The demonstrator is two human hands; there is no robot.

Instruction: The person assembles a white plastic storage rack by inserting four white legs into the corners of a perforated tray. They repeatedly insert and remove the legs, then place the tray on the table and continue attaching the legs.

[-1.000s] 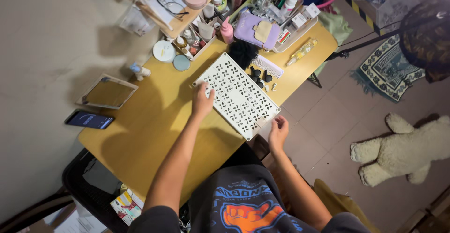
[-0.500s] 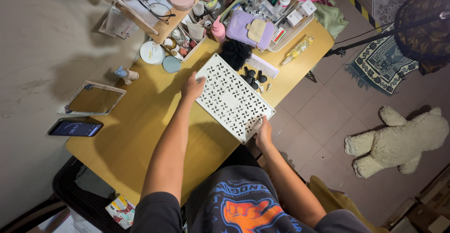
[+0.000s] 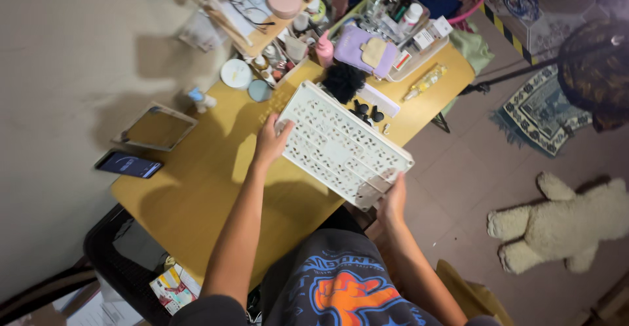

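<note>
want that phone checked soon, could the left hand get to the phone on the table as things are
Probably yes. The phone lies flat on the table edge with bare wood between it and the left hand. But that hand grips the white perforated panel, so it would need to let go first.

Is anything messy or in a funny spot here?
Yes. The white perforated panel sits crooked and sticks out past the yellow table edge, held by the left hand and right hand. A cream teddy bear lies on the floor.
</note>
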